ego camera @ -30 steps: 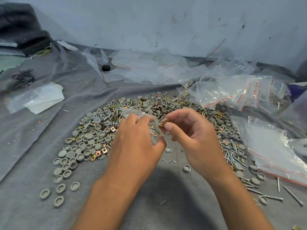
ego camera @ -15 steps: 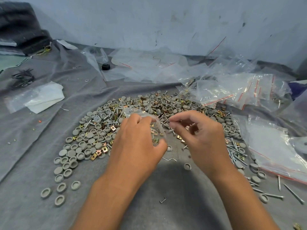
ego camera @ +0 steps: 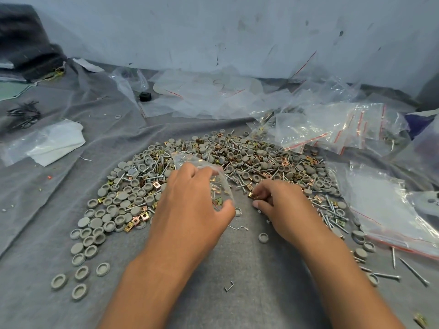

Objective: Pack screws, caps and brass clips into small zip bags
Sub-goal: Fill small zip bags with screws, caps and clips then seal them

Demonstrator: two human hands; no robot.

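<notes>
This looks like a small hand-packing workshop. A bench covered with a wrinkled grey cloth [ego camera: 59, 186] carries a broad loose heap of hardware: grey round caps [ego camera: 114, 210], silver screws [ego camera: 332, 210] and brass clips [ego camera: 145, 216], mixed together across its middle. Clear zip bags with red seal lines [ego camera: 320, 129] lie piled toward the far right edge, and more flat plastic sheeting [ego camera: 202, 93] lies along the far edge. Behind the bench rises a scuffed, stained pale wall [ego camera: 237, 32]. A bundle of black wire ties [ego camera: 23, 113] lies near the left edge.
</notes>
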